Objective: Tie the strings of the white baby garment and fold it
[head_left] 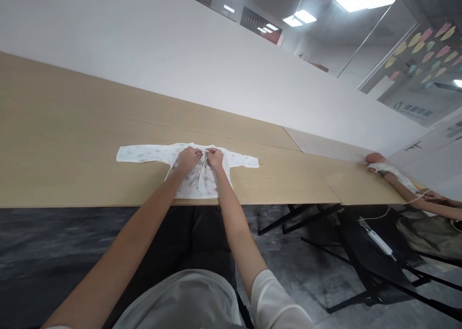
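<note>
A white, printed baby shirt [191, 189] lies spread on the table with both sleeves stretched out to the sides. Its front opening runs down the middle, the edge curling a little. My left hand [189, 158] rests on the upper front, left of the opening, its thumb and fingertips pinched together at the edge. Just right of the opening, my right hand [215, 158] also pinches the fabric near the neckline. The two hands are close together but apart. What exactly lies between the fingertips is too small to see clearly.
The long wooden table [72, 127] runs along a white wall [144, 45]. At the far right, another person's arm [407, 189] lies near a doll [375, 158] and white cloth. Below stands a black chair [375, 257] with a white power strip [378, 242] and cable.
</note>
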A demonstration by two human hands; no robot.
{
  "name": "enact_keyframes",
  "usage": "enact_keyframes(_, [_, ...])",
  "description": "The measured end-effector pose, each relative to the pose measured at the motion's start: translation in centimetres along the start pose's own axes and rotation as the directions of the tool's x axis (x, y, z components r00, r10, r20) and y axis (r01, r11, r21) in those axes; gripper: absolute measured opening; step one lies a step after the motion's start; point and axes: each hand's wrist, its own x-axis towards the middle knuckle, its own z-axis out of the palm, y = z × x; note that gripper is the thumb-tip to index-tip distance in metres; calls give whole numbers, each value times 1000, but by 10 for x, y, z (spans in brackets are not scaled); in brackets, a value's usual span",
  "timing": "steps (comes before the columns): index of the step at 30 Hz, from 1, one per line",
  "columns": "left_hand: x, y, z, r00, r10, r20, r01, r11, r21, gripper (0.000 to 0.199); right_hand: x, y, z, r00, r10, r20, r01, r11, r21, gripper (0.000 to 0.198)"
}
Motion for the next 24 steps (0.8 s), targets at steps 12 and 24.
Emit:
enact_keyframes(12, [9,8,-5,998,-24,55,27,998,-48,31,-7,-2,-2,994,-111,11,111,990,-85,34])
enact_keyframes(24, [6,0,1,998,-54,40,61,976,-210,28,-8,-7,-4,996,-84,28,85,995,-56,36])
